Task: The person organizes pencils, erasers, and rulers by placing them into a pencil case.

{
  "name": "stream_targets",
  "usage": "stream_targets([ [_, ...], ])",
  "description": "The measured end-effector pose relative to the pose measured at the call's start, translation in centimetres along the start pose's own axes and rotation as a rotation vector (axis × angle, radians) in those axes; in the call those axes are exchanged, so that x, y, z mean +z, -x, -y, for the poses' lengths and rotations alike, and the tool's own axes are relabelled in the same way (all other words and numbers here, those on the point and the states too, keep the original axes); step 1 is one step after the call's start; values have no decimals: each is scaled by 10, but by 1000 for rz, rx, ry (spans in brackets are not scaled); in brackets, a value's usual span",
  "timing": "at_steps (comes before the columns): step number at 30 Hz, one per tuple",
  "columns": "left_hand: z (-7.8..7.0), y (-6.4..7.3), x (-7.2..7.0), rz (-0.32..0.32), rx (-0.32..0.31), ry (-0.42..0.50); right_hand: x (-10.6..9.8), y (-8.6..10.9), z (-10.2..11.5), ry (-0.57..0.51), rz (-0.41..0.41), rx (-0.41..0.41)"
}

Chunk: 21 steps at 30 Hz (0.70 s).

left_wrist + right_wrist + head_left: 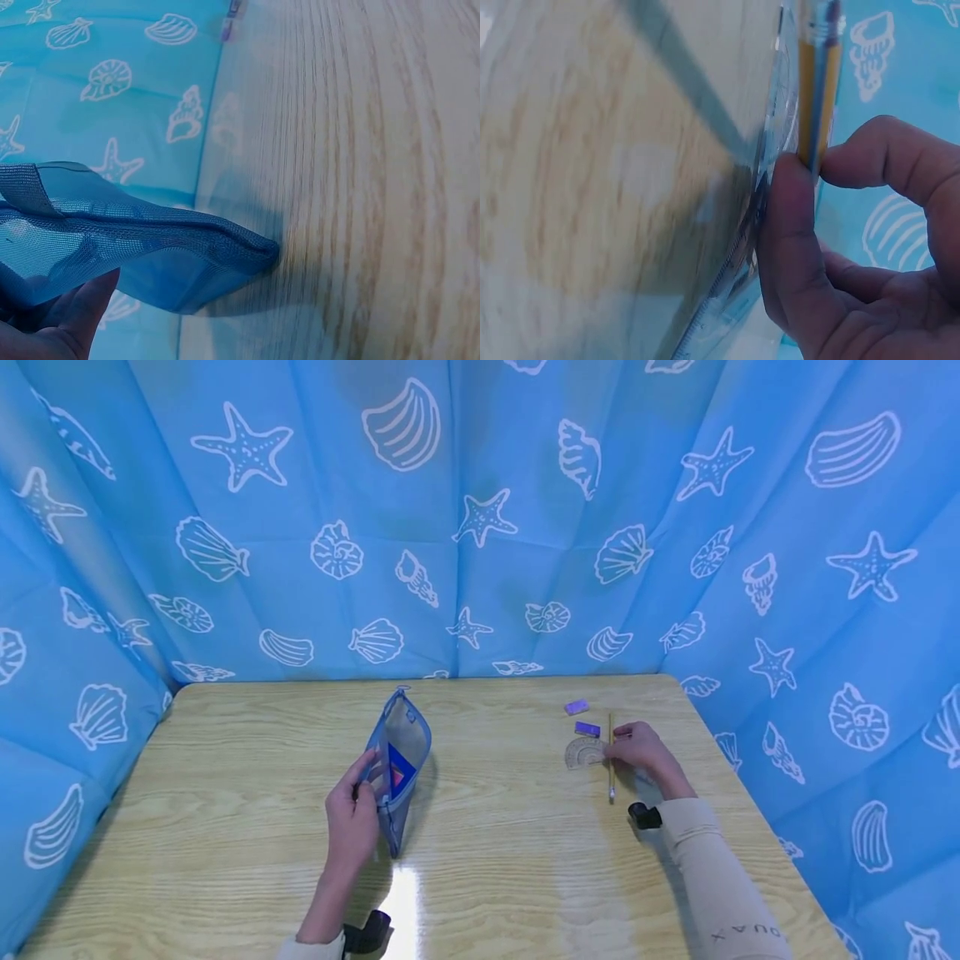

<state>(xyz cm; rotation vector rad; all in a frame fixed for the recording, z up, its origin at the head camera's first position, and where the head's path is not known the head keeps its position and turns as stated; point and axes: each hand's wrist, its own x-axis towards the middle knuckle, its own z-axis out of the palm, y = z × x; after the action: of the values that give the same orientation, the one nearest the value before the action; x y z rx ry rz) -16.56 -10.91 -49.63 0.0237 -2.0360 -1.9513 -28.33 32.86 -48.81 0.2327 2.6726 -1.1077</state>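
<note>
My left hand (351, 818) grips the near-left rim of a blue mesh zip pouch (414, 735), which stands with its mouth gaping. A dark blue item (396, 763) with a red and orange patch shows inside. In the left wrist view, the fingers hold the mesh from below. At the right of the table, my right hand (645, 750) pinches a yellow pencil (611, 781) between thumb and fingertip, its eraser end toward me. A clear protractor (579, 754) lies left of the pencil. Beneath the hand is a clear ruler-like piece with edge markings (705, 319), partly hidden.
Two small purple blocks, possibly erasers, lie beyond the protractor: one farther (577, 707), one nearer (587, 729). A blue curtain (465, 577) with white sea-shell prints surrounds the back and sides of the wooden table (495, 860).
</note>
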Motion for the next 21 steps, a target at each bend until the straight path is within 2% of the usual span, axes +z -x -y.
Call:
stream_targets([
  [5,-1,1,-2,9,-6,9,2,3,-4,-119,32,-35],
  [12,-2,2,-3,14,-32,48,7,11,-5,-344,64,-94],
  [17,-2,2,-5,8,-42,54,10,15,-5,-411,59,-180],
  [21,-1,2,-7,-7,-30,46,15,12,-7,-457,22,-235],
])
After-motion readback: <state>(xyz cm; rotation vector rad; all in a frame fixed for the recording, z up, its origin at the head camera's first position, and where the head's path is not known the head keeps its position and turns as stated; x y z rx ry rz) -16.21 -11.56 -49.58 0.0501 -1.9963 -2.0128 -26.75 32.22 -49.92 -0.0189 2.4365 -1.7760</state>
